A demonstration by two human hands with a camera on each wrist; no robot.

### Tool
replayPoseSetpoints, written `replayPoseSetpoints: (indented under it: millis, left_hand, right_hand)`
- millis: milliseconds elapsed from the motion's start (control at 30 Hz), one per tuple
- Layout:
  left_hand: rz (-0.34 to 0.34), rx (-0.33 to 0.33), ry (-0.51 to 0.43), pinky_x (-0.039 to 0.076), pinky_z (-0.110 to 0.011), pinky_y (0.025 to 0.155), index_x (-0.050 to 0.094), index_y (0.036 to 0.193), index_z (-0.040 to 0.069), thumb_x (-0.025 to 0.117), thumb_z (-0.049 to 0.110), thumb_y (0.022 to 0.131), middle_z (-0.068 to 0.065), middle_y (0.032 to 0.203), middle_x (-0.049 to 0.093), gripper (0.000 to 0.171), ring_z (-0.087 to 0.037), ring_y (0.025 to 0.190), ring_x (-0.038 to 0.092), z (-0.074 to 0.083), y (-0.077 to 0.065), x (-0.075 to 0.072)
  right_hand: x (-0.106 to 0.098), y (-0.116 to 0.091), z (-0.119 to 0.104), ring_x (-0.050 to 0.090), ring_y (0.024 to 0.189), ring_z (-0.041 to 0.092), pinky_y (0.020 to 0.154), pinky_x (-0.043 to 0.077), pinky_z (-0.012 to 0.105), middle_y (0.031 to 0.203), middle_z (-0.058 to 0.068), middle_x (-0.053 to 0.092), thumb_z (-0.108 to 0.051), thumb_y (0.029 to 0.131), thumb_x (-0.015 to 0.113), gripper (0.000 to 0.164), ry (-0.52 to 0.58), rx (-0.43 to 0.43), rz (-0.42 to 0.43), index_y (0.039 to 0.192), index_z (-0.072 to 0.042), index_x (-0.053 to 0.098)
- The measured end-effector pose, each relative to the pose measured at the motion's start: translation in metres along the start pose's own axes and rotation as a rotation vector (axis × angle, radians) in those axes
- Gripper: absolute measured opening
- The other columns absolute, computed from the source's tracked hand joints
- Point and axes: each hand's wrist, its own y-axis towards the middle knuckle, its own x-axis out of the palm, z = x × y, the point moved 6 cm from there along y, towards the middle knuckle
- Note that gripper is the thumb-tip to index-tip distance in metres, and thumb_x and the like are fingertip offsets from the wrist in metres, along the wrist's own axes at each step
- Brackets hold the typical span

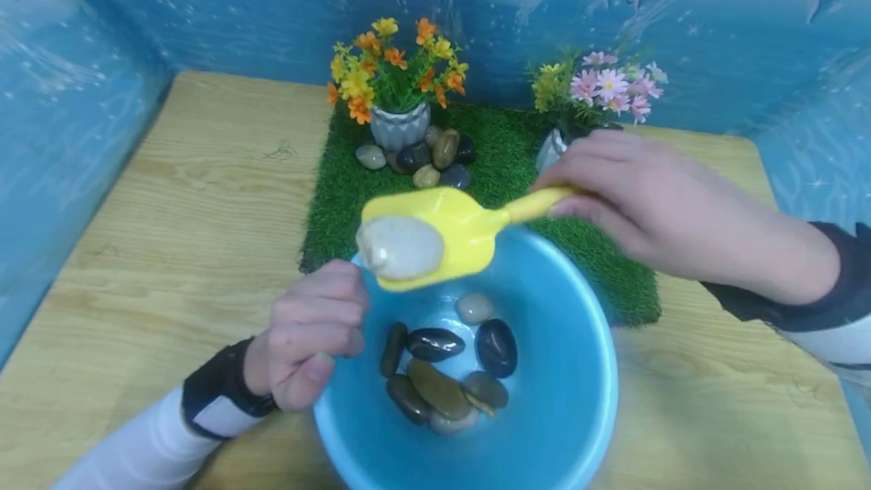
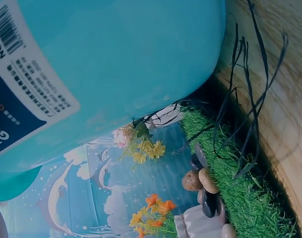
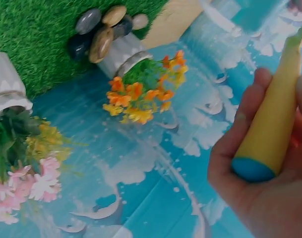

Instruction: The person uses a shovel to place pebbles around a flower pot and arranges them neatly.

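My right hand (image 1: pixel 643 199) grips the handle of a yellow toy shovel (image 1: pixel 469 221), held level above the far rim of a blue basin (image 1: pixel 592 369). A large whitish stone (image 1: pixel 404 248) lies on the shovel's blade. In the right wrist view, fingers and thumb wrap the yellow handle (image 3: pixel 270 124), which has a blue end. With curled fingers, my left hand (image 1: pixel 316 331) holds the basin's left rim. Several wet stones, among them a black stone (image 1: pixel 497 348) and a brown stone (image 1: pixel 438 390), lie on the basin's bottom.
Behind the basin, an artificial grass mat (image 1: pixel 340 210) carries a white pot (image 1: pixel 401 129) of orange and yellow flowers. Several stones (image 1: pixel 445 148) are piled beside it. Pink flowers (image 1: pixel 612 85) stand at the back right. Blue ocean-print walls (image 1: pixel 238 13) enclose the wooden table (image 1: pixel 204 195).
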Motion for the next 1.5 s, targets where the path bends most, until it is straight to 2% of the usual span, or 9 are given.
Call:
replayPoseSetpoints:
  millis: [133, 267, 433, 600, 833, 967, 1267, 1367, 1500]
  left_hand:
    - [-0.002, -0.014, 0.005, 0.031, -0.025, 0.058, 0.044, 0.055, 0.014, 0.032, 0.017, 0.101, 0.005, 0.053, 0.038, 0.048, -0.011, 0.052, 0.037, 0.0, -0.001, 0.0]
    - [0.003, -0.009, 0.002, 0.03, -0.024, 0.058, 0.044, 0.055, 0.014, 0.032, 0.017, 0.101, 0.006, 0.053, 0.038, 0.048, -0.01, 0.052, 0.036, 0.0, -0.002, 0.0]
    - [0.003, -0.009, -0.014, 0.029, -0.024, 0.058, 0.044, 0.055, 0.014, 0.033, 0.017, 0.101, 0.005, 0.053, 0.037, 0.047, -0.01, 0.052, 0.035, -0.001, -0.002, 0.001]
    - [-0.017, -0.012, -0.022, 0.03, -0.024, 0.059, 0.044, 0.056, 0.014, 0.032, 0.017, 0.102, 0.005, 0.053, 0.038, 0.048, -0.01, 0.052, 0.035, -0.003, -0.002, 0.002]
    - [-0.013, -0.021, -0.006, 0.031, -0.025, 0.059, 0.045, 0.055, 0.015, 0.032, 0.018, 0.102, 0.006, 0.052, 0.038, 0.049, -0.01, 0.053, 0.035, -0.003, -0.004, 0.004]
    - [-0.022, -0.034, -0.001, 0.031, -0.024, 0.059, 0.045, 0.055, 0.015, 0.032, 0.019, 0.102, 0.006, 0.052, 0.038, 0.049, -0.01, 0.053, 0.035, -0.003, -0.005, 0.004]
    - [-0.025, -0.042, -0.002, 0.031, -0.025, 0.06, 0.047, 0.056, 0.015, 0.032, 0.019, 0.102, 0.006, 0.053, 0.039, 0.049, -0.01, 0.053, 0.036, -0.002, -0.005, 0.003]
    - [-0.022, -0.045, 0.002, 0.032, -0.025, 0.06, 0.047, 0.056, 0.014, 0.032, 0.019, 0.102, 0.005, 0.053, 0.039, 0.048, -0.01, 0.053, 0.036, -0.001, -0.005, 0.001]
    - [-0.02, -0.047, 0.011, 0.032, -0.025, 0.06, 0.046, 0.056, 0.014, 0.032, 0.019, 0.102, 0.005, 0.053, 0.039, 0.049, -0.011, 0.053, 0.037, 0.0, -0.006, 0.0]
  right_hand:
    - [0.003, 0.009, 0.019, 0.055, 0.078, 0.013, 0.069, 0.046, 0.037, 0.091, 0.0, 0.063, -0.011, 0.096, 0.066, 0.017, -0.072, 0.16, -0.001, 0.112, -0.006, 0.068]
    - [0.023, 0.021, 0.044, 0.057, 0.077, 0.022, 0.07, 0.047, 0.043, 0.09, 0.006, 0.063, -0.015, 0.1, 0.061, 0.018, -0.099, 0.299, -0.047, 0.113, -0.004, 0.068]
    - [0.064, 0.036, 0.069, 0.06, 0.078, 0.024, 0.075, 0.05, 0.044, 0.089, 0.008, 0.065, -0.021, 0.102, 0.058, 0.021, -0.07, 0.362, -0.095, 0.107, -0.004, 0.069]
    - [0.101, 0.053, 0.083, 0.062, 0.074, 0.023, 0.077, 0.05, 0.044, 0.085, 0.007, 0.067, -0.026, 0.103, 0.056, 0.025, -0.017, 0.448, -0.157, 0.101, -0.007, 0.072]
    - [0.127, 0.071, 0.089, 0.054, 0.062, 0.023, 0.067, 0.043, 0.038, 0.066, 0.006, 0.054, -0.032, 0.106, 0.047, 0.041, 0.127, 0.537, -0.195, 0.08, -0.007, 0.065]
    - [0.133, 0.076, 0.092, 0.051, 0.059, 0.022, 0.063, 0.043, 0.036, 0.065, 0.005, 0.053, -0.035, 0.107, 0.044, 0.045, 0.194, 0.58, -0.216, 0.079, -0.006, 0.064]
    - [0.131, 0.068, 0.098, 0.056, 0.06, 0.022, 0.062, 0.046, 0.036, 0.077, 0.011, 0.066, -0.04, 0.107, 0.041, 0.048, 0.384, 0.677, -0.311, 0.092, -0.006, 0.07]
    - [0.121, 0.063, 0.094, 0.052, 0.057, 0.021, 0.06, 0.044, 0.037, 0.071, 0.009, 0.062, -0.046, 0.106, 0.042, 0.048, 0.391, 0.67, -0.312, 0.092, -0.009, 0.071]
    - [0.094, 0.054, 0.08, 0.044, 0.054, 0.021, 0.056, 0.04, 0.037, 0.071, 0.006, 0.058, -0.048, 0.104, 0.046, 0.041, 0.351, 0.633, -0.258, 0.101, -0.016, 0.072]
